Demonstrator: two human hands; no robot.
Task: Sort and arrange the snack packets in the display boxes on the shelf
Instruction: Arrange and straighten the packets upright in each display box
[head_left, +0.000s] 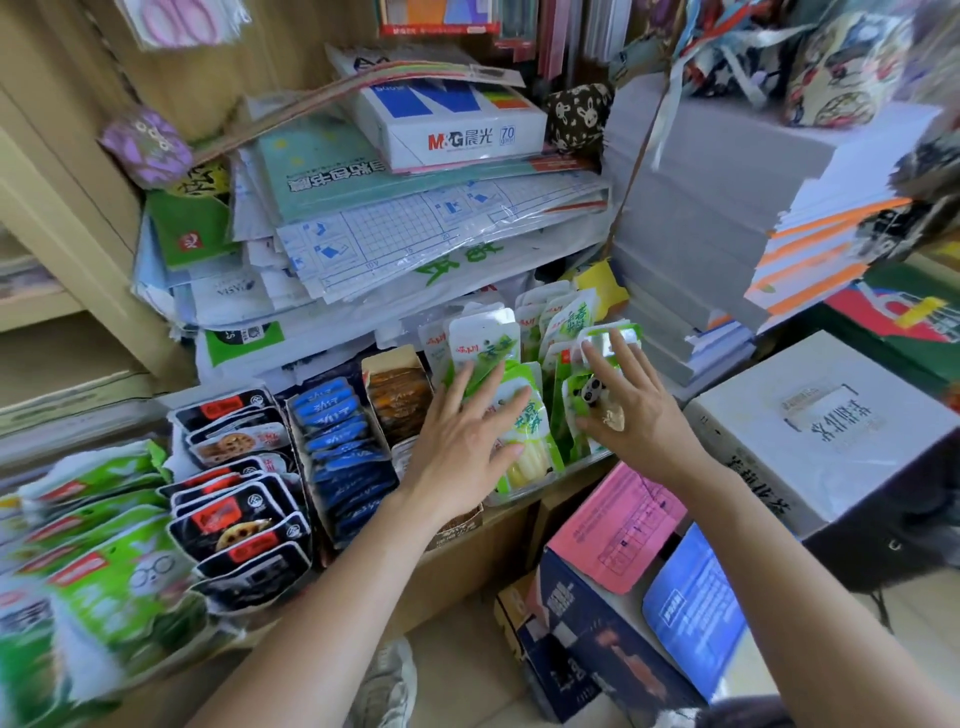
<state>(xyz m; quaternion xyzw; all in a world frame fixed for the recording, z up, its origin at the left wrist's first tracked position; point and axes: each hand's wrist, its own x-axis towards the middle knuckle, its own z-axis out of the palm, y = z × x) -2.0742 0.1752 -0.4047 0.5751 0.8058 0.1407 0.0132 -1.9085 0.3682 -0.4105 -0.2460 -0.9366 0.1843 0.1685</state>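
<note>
Green-and-white snack packets (530, 431) stand packed in a clear display box (524, 496) at the shelf's right end. My left hand (462, 441) lies flat on the front packets with fingers spread and straight. My right hand (631, 410) is open too, its straight fingers touching the packets on the box's right side; a panda ring sits on one finger. To the left stand a box of brown packets (397, 397), a row of blue packets (343, 447), black packets (239, 493) and green bunny packets (104, 561).
Stacks of plastic-wrapped stationery (415, 234) and a ream of paper (452, 124) pile up behind the boxes. White paper stacks (701, 218) rise at the right. A white carton (826, 431) and a pink-topped box (618, 525) sit below right, by the shelf edge.
</note>
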